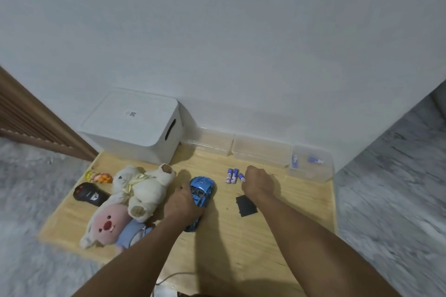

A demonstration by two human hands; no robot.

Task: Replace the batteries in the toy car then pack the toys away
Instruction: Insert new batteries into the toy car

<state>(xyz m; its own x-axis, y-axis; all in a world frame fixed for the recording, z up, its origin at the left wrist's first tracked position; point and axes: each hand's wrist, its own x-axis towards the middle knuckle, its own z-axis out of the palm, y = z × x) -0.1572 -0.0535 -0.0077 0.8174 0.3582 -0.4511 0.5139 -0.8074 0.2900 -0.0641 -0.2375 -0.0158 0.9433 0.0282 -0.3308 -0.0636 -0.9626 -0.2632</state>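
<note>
Toy car (201,191) lies under the left hand (182,201), whose fingers clasp its body to steady it, while the right hand (258,182) pinches one battery (241,177) beside two more batteries (231,175), with the black cover (246,205) set aside just behind the right fingers.

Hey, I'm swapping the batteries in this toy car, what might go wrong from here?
1. The right hand holds one battery beside two loose batteries on the board; old and new may get mixed up.
2. The black cover lies loose near your right forearm and may get knocked away.
3. The left hand alone steadies the blue car; it may slip.
</note>
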